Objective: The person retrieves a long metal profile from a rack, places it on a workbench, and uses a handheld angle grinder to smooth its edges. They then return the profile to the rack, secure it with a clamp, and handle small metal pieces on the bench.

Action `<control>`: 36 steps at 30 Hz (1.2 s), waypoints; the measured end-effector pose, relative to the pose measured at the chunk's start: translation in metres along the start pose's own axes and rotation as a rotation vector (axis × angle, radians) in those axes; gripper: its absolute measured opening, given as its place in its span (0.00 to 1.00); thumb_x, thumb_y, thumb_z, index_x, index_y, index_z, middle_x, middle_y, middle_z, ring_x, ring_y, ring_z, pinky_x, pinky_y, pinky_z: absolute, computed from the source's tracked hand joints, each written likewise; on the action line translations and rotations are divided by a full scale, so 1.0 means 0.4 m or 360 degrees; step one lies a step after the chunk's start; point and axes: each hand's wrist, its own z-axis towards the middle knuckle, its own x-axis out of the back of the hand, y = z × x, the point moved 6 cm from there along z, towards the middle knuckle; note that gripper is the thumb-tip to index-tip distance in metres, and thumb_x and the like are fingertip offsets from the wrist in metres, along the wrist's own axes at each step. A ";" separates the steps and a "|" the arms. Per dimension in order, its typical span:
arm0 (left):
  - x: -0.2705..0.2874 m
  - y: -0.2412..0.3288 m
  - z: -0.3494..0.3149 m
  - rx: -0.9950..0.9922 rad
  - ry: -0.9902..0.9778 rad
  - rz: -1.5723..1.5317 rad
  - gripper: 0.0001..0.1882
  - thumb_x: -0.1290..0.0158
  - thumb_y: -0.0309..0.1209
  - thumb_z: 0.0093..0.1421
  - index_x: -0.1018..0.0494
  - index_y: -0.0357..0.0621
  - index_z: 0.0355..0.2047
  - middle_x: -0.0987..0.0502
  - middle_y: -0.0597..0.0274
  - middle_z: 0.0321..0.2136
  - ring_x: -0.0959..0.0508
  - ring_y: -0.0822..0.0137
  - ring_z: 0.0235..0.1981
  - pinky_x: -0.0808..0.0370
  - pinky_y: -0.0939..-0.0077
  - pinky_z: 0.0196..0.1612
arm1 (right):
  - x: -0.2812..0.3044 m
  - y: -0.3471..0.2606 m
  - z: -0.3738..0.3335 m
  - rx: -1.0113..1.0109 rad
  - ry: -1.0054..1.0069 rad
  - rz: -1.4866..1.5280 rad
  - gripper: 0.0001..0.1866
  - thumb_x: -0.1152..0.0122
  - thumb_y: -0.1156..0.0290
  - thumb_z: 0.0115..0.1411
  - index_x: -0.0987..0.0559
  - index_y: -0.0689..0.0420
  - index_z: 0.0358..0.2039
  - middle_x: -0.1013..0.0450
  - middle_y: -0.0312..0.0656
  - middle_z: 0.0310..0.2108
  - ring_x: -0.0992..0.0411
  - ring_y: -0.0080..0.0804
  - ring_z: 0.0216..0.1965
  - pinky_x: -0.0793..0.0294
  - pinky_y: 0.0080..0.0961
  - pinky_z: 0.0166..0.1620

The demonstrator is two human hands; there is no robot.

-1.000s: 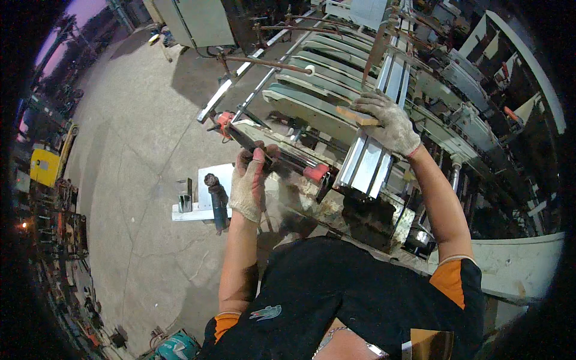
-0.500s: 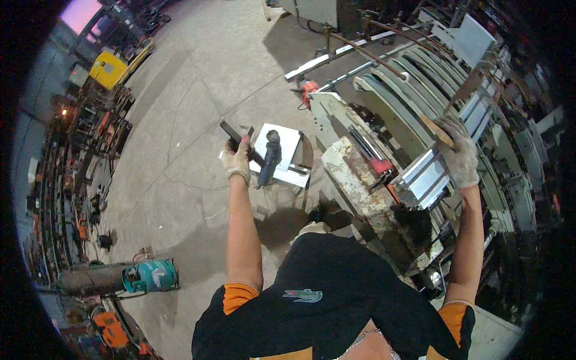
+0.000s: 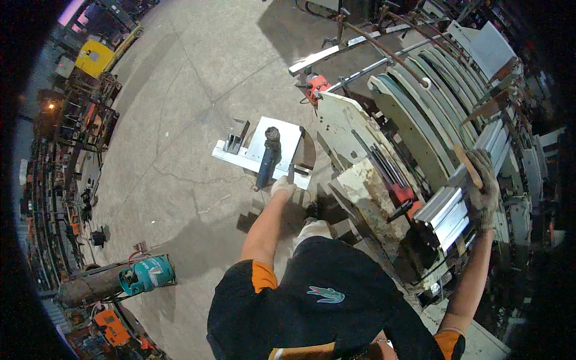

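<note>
Far left, up by the wall, you've got a yellow box-shaped thing [image 3: 95,58], and lower down there's a teal cylinder [image 3: 157,273] on its side with an orange case [image 3: 112,328] below it in view. Moving right over the concrete floor [image 3: 186,126], there's a small metal block [image 3: 233,143] sitting on the left part of a long white strip [image 3: 245,161]. Next to that, a chunky dark power tool [image 3: 270,157] lies across the white plate [image 3: 257,144] and the strip, its narrow end poking out toward you. Your left hand [image 3: 283,187] is right there at the strip's near edge, by a thin dark piece [image 3: 291,173]; can't tell if your fingers are wrapped around anything, since the back of the glove hides them. Over to the right, a red-ended bar clamp [image 3: 401,193] lies along the pale machine frame [image 3: 343,129], near some curved grey-green panels [image 3: 414,108]. Then come the silvery metal profiles [image 3: 445,217], and just past them your gloved right hand [image 3: 485,192], fingers curled around a flat wooden piece [image 3: 468,167] angled up and away from you.
</note>
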 end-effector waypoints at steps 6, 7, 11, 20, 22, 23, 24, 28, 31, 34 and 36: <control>-0.031 0.004 0.164 0.0189 0.0014 0.0170 0.24 0.42 0.47 0.57 0.26 0.48 0.50 0.21 0.48 0.48 0.21 0.49 0.51 0.24 0.54 0.52 | -0.006 0.000 0.005 -0.0172 -0.0079 -0.0065 0.20 0.47 0.72 0.61 0.21 0.60 0.53 0.28 0.51 0.59 0.38 0.48 0.67 0.46 0.44 0.69; -0.029 0.005 0.182 0.0205 0.0042 0.0189 0.24 0.42 0.47 0.57 0.26 0.48 0.50 0.21 0.48 0.48 0.21 0.49 0.51 0.24 0.53 0.52 | -0.009 0.011 0.002 -0.0263 -0.0152 -0.0127 0.20 0.48 0.71 0.63 0.22 0.62 0.54 0.30 0.50 0.60 0.39 0.48 0.67 0.47 0.45 0.70; -0.004 0.028 0.242 0.0120 0.0175 0.0367 0.20 0.41 0.42 0.60 0.26 0.47 0.48 0.21 0.51 0.47 0.20 0.51 0.50 0.21 0.56 0.49 | -0.018 0.029 0.002 -0.0229 -0.0070 0.0133 0.21 0.49 0.67 0.65 0.23 0.65 0.54 0.30 0.49 0.61 0.40 0.46 0.68 0.49 0.44 0.71; 0.007 0.019 0.235 0.0154 0.0158 0.0598 0.13 0.57 0.33 0.68 0.29 0.47 0.50 0.24 0.55 0.49 0.22 0.54 0.51 0.22 0.57 0.50 | -0.022 0.088 -0.022 -0.0574 -0.0087 0.0268 0.19 0.51 0.70 0.68 0.23 0.64 0.55 0.32 0.46 0.62 0.40 0.43 0.67 0.43 0.40 0.69; -0.001 0.012 0.209 0.0150 0.0143 0.0568 0.14 0.54 0.34 0.65 0.28 0.48 0.49 0.24 0.55 0.49 0.23 0.53 0.51 0.23 0.55 0.50 | -0.024 0.084 -0.012 -0.0453 -0.0133 0.0054 0.19 0.50 0.69 0.68 0.24 0.63 0.56 0.34 0.45 0.63 0.39 0.42 0.66 0.40 0.39 0.68; 0.001 0.018 0.195 0.0053 0.0219 0.0626 0.18 0.49 0.38 0.62 0.29 0.48 0.51 0.24 0.55 0.49 0.22 0.53 0.50 0.22 0.54 0.49 | -0.026 0.095 -0.009 -0.0557 -0.0106 0.0269 0.19 0.50 0.69 0.68 0.24 0.63 0.56 0.34 0.45 0.63 0.39 0.42 0.66 0.40 0.39 0.67; -0.004 0.020 0.180 -0.0016 0.0221 0.0697 0.23 0.44 0.42 0.58 0.30 0.49 0.53 0.24 0.56 0.48 0.21 0.53 0.49 0.21 0.54 0.47 | -0.023 0.091 0.000 -0.0478 -0.0069 0.0357 0.19 0.50 0.70 0.67 0.24 0.63 0.56 0.33 0.46 0.63 0.39 0.43 0.66 0.40 0.40 0.68; -0.027 0.019 0.129 0.0046 0.0056 0.0587 0.27 0.40 0.46 0.55 0.29 0.47 0.52 0.25 0.52 0.49 0.24 0.54 0.53 0.25 0.56 0.53 | -0.003 0.074 0.031 -0.0290 -0.0124 -0.0180 0.21 0.48 0.74 0.64 0.24 0.63 0.56 0.30 0.50 0.61 0.39 0.46 0.68 0.43 0.41 0.69; -0.006 0.068 0.076 -0.0178 0.0285 0.0350 0.27 0.43 0.49 0.58 0.25 0.40 0.48 0.24 0.48 0.49 0.26 0.52 0.54 0.27 0.60 0.55 | 0.007 0.089 0.046 -0.0484 -0.0089 -0.0127 0.24 0.42 0.78 0.57 0.23 0.58 0.56 0.31 0.52 0.62 0.39 0.44 0.68 0.43 0.36 0.69; 0.078 0.168 0.020 -0.0445 0.0731 0.0085 0.32 0.43 0.50 0.60 0.29 0.33 0.54 0.27 0.38 0.52 0.28 0.44 0.56 0.32 0.58 0.60 | 0.009 0.087 0.060 -0.0406 -0.0060 -0.0264 0.25 0.41 0.78 0.56 0.23 0.53 0.57 0.30 0.49 0.61 0.38 0.47 0.67 0.39 0.37 0.67; 0.157 0.240 -0.022 -0.0663 0.0860 -0.0450 0.34 0.44 0.48 0.62 0.32 0.30 0.57 0.29 0.36 0.55 0.31 0.41 0.58 0.36 0.56 0.63 | 0.006 0.086 0.064 -0.0336 0.0000 -0.0236 0.26 0.38 0.77 0.55 0.24 0.52 0.57 0.29 0.47 0.60 0.37 0.48 0.66 0.38 0.37 0.67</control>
